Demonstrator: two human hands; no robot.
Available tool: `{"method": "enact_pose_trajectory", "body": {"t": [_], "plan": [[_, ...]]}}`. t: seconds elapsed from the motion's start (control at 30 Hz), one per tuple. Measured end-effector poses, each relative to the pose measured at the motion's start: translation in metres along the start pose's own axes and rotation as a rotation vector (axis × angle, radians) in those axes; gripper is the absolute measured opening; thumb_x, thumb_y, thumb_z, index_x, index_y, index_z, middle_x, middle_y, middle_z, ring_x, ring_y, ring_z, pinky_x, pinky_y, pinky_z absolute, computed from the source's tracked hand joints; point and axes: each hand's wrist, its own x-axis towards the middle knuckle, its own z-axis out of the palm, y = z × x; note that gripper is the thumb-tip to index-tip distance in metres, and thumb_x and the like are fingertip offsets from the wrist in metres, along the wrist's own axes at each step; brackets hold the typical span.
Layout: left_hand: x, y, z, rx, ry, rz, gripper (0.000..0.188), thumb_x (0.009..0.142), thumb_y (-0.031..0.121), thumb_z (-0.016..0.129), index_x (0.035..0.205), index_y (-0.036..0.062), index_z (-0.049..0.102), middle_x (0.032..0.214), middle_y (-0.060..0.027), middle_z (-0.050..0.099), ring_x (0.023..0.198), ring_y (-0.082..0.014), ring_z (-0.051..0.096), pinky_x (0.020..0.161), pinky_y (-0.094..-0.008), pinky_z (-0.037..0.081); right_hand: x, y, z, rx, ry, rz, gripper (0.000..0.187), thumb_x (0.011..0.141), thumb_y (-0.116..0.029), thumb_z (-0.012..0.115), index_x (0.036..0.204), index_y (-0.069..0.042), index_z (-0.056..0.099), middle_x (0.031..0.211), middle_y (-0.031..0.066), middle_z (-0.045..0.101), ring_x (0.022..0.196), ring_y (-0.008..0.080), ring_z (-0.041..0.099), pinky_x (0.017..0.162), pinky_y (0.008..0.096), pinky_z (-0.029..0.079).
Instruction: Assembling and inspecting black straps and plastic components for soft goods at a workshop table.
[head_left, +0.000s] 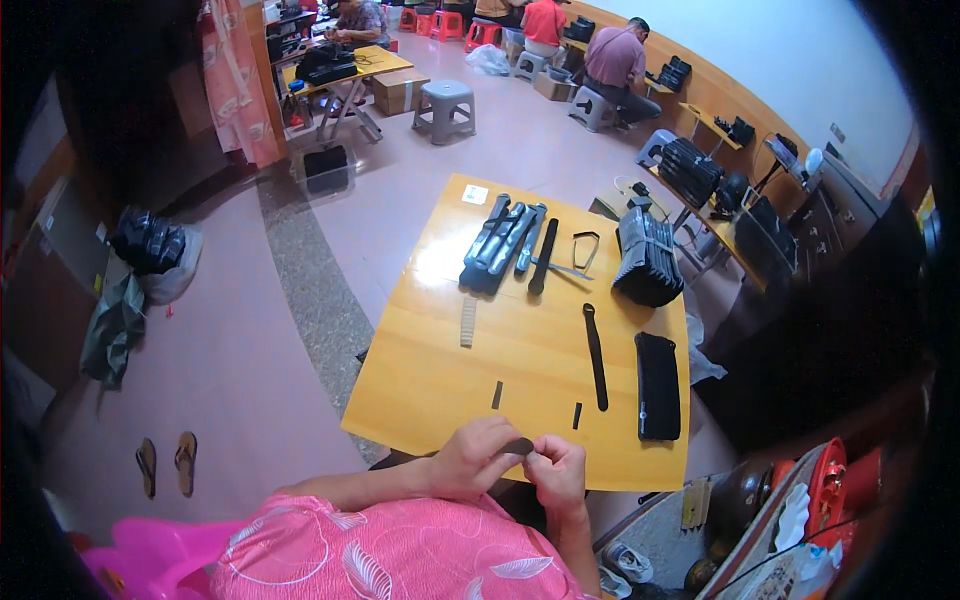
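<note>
Near the front edge of the yellow table (420, 390), my two hands meet in front of my body. My left hand (476, 455) is closed on a black strap (517, 446), whose rounded end sticks out between the fingers. Pinching at that same strap is my right hand (558, 470); its fingertips partly hide it. Just beyond the hands lie two short dark strips, one to the left (497, 395) and another to the right (577, 416). A longer black strap with a looped end (596, 360) rests farther off, beside a flat black pouch (658, 385).
Farther back on the table are a ribbed beige strip (467, 323), a stack of grey-black folded pieces (503, 245), another black strap (543, 257), a thin bent loop (586, 248) and a tied black bundle (648, 255). A grey stool (445, 110) and seated people are beyond.
</note>
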Motion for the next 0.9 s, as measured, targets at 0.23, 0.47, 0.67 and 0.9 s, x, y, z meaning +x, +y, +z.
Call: {"method": "enact_pose_trajectory", "body": {"t": [0.23, 0.47, 0.67, 0.9], "plan": [[-0.007, -0.005, 0.01, -0.711, -0.078, -0.677, 0.016, 0.091, 0.01, 0.054, 0.1, -0.0017, 0.058, 0.086, -0.0103, 0.059, 0.077, -0.0186, 0.056, 0.07, -0.0321, 0.046, 0.001, 0.012, 0.009, 0.367, -0.028, 0.003, 0.009, 0.084, -0.005, 0.06, 0.076, -0.001, 0.06, 0.062, -0.0015, 0.054, 0.051, 0.0053, 0.045, 0.046, 0.0203, 0.034], [-0.008, -0.001, 0.01, -0.275, -0.027, -0.374, 0.02, 0.093, 0.016, 0.053, 0.101, -0.0007, 0.06, 0.085, -0.0068, 0.06, 0.08, -0.0162, 0.057, 0.071, -0.031, 0.047, 0.002, -0.003, 0.003, 0.284, -0.048, 0.099, 0.017, 0.088, -0.012, 0.058, 0.075, -0.002, 0.061, 0.062, -0.0006, 0.056, 0.051, 0.0043, 0.045, 0.046, 0.0197, 0.033], [-0.003, -0.001, 0.002, -0.621, -0.056, -0.586, 0.019, 0.094, 0.018, 0.053, 0.099, 0.0012, 0.06, 0.083, -0.0041, 0.06, 0.074, -0.0131, 0.056, 0.067, -0.0287, 0.047, 0.01, -0.003, 0.013, 0.21, -0.054, 0.021, 0.023, 0.089, -0.015, 0.06, 0.07, -0.003, 0.059, 0.06, -0.0013, 0.054, 0.052, 0.0043, 0.044, 0.046, 0.0204, 0.032], [0.042, -0.106, -0.123, -0.849, 0.902, -0.66, 0.023, 0.094, 0.017, 0.041, 0.086, -0.0016, 0.052, 0.071, -0.0077, 0.052, 0.059, -0.0161, 0.049, 0.057, -0.0287, 0.045, -0.028, -0.039, -0.001, -0.135, 0.154, -0.265, 0.024, 0.075, 0.0, 0.06, 0.054, -0.002, 0.048, 0.052, 0.0006, 0.047, 0.046, 0.0112, 0.043, 0.044, 0.0279, 0.034]]}}
